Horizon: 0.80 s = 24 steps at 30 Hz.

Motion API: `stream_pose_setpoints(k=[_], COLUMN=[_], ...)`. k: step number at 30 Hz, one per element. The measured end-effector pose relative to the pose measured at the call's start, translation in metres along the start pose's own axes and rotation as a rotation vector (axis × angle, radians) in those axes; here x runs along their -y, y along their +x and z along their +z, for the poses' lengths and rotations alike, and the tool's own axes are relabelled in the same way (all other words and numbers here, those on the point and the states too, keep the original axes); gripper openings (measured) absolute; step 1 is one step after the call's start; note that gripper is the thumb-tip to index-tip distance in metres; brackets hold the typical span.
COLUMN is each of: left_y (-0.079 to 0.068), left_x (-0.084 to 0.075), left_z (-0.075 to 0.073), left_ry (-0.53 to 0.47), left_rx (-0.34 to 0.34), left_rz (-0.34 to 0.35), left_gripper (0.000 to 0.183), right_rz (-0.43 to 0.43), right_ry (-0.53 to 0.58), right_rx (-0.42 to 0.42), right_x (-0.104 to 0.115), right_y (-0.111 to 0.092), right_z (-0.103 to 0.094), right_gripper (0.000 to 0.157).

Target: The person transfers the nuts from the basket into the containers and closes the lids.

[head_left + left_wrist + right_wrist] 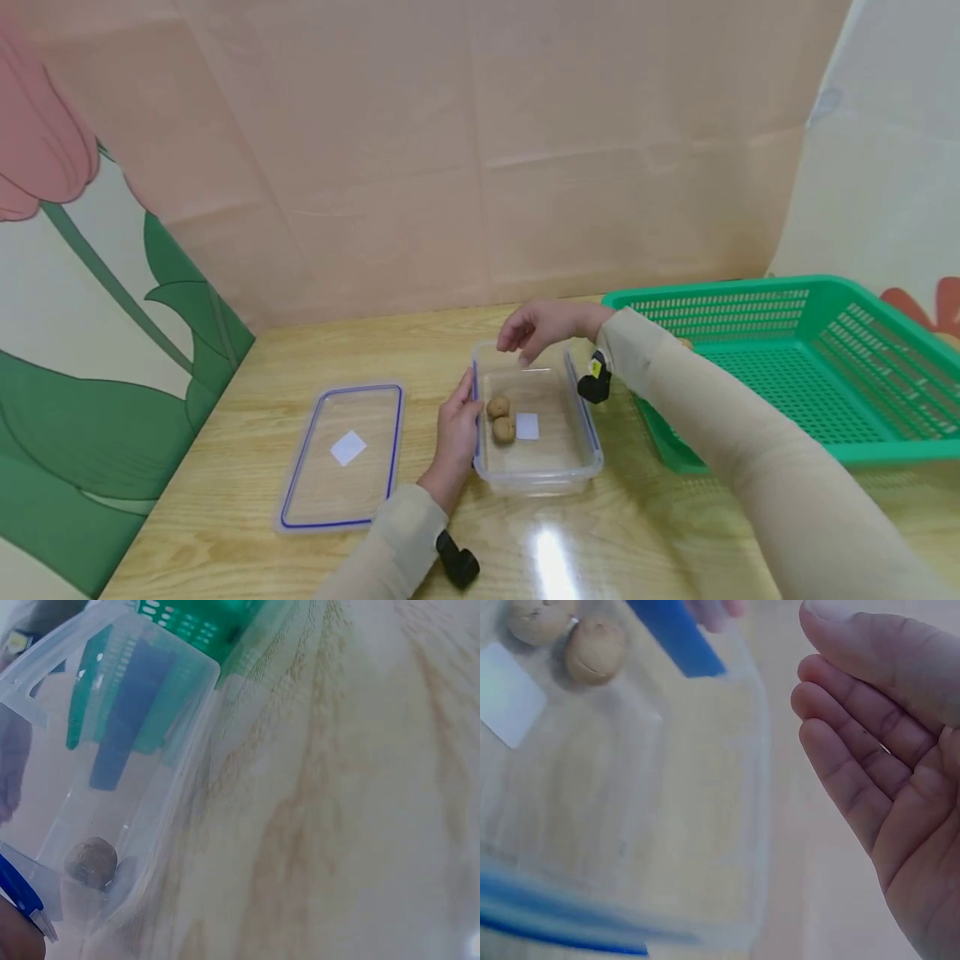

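Note:
A clear plastic food container (540, 482) with blue-edged sides stands on the table. Two walnuts (504, 430) lie together at its left side, by a white square (527, 426); the right wrist view shows both walnuts (596, 651) too. My left hand (452, 435) holds the container's left wall, thumb at the rim and fingers along the outside. Over the far end of the container is my right hand (546, 327), fingers loosely bent and palm empty. In the right wrist view that hand (892, 757) appears just beyond the container's rim.
To the left lies a clear lid (375, 467) with a blue seal and a white square (348, 448). A large green basket (757, 400) stands on the right; a small brown round thing (685, 342) in it is mostly behind my right sleeve. A pinkish covering (420, 167) hangs behind the table.

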<state>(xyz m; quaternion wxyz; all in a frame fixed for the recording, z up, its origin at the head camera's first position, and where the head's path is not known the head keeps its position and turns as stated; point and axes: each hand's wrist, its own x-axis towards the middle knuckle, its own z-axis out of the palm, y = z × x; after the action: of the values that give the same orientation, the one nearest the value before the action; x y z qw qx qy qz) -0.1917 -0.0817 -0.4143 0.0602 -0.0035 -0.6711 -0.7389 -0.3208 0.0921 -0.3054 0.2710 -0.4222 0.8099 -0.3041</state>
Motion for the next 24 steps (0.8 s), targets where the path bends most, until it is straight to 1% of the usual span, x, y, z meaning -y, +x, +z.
stream_pose_setpoints(k=[3,7,12,17,20,24], left_y=[-0.001,-0.002,-0.004,-0.005,-0.005,-0.004], left_x=[0.000,-0.001,0.000,-0.002,-0.002,-0.001], left_z=[0.000,-0.001,-0.003,-0.002,0.000,0.002], left_ry=[0.008,0.023,0.032,0.022,0.016,0.016], left_rx=[-0.007,-0.016,-0.027,-0.032,-0.034,-0.027], left_rz=[-0.003,-0.011,-0.007,-0.006,-0.006,-0.003], left_gripper=[0.053,0.053,0.053,0.053,0.054,0.053], right_rz=[-0.016,-0.011,0.040,0.067,0.097,0.145], right_ry=[0.030,0.038,0.075,0.103,0.130,0.131], right_rx=[-0.036,-0.083,-0.146,-0.214,-0.244,-0.277], right_x=[-0.002,-0.007,-0.015,-0.025,-0.033,-0.045], right_y=[-0.013,-0.031,-0.053,-0.075,-0.092,-0.116], right_z=[-0.008,-0.017,-0.025,-0.032,-0.037,-0.040], right_gripper=[0.037,0.038,0.038,0.039,0.042,0.043])
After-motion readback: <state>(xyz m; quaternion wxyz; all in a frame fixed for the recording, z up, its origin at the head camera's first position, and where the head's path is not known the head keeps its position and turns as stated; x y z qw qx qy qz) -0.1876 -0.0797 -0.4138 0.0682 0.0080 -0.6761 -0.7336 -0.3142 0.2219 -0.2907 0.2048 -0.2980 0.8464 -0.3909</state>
